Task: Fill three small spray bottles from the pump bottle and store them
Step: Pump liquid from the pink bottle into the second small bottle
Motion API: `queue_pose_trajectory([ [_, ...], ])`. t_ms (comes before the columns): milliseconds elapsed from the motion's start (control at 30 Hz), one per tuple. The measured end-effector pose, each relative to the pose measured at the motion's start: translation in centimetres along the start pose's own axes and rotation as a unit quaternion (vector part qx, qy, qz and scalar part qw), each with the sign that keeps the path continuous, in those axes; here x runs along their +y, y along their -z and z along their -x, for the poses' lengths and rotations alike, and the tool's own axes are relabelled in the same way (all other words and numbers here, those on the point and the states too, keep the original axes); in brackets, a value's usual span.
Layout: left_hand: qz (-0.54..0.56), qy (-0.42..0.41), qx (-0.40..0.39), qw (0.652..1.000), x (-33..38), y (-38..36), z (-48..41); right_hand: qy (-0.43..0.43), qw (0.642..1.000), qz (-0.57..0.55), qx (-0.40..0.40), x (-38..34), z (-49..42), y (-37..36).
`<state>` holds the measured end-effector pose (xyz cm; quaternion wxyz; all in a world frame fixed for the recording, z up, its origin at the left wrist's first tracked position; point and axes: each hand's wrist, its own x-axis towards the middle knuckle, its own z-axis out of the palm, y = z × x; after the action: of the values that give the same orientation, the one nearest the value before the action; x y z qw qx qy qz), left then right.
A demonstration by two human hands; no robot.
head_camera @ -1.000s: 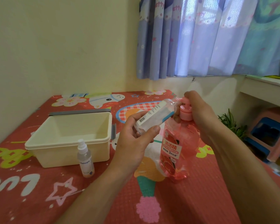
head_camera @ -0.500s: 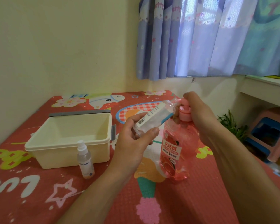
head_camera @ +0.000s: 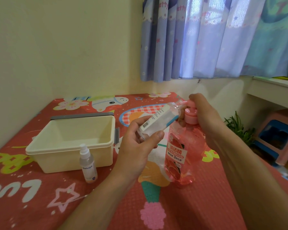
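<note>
Your left grip [head_camera: 136, 146] holds a small bottle [head_camera: 158, 120], tipped up to the pump [head_camera: 190, 116]. Your right grip [head_camera: 206, 120] curls round that pump on the pink bottle [head_camera: 181, 155].

- Daylight enters through the curtains [head_camera: 206, 47] at upper right; the thin fabric glows, and its brightest patches near the top wash out.
- The wall [head_camera: 65, 47] is evenly and softly lit, with a yellowish cast.
- Shadows are faint and soft-edged: a dim band lies on the mat [head_camera: 206, 196] beside the bin [head_camera: 56, 161].
- A mild sheen shows on the pump bottle [head_camera: 178, 156], whose label reads clearly.
- Wide-angle bending tilts the curtain folds at the right edge.
- The lower corners look soft and smeared.
</note>
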<state>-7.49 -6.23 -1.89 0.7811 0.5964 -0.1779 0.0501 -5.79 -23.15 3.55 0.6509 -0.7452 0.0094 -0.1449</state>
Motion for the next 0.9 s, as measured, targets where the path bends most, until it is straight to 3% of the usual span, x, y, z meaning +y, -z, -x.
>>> queue_pose_trajectory([
  [900,-0.006,0.0,-0.002,1.0,0.17,-0.05,0.15,-0.019,1.0,-0.013,0.005,-0.05,0.07,-0.03],
])
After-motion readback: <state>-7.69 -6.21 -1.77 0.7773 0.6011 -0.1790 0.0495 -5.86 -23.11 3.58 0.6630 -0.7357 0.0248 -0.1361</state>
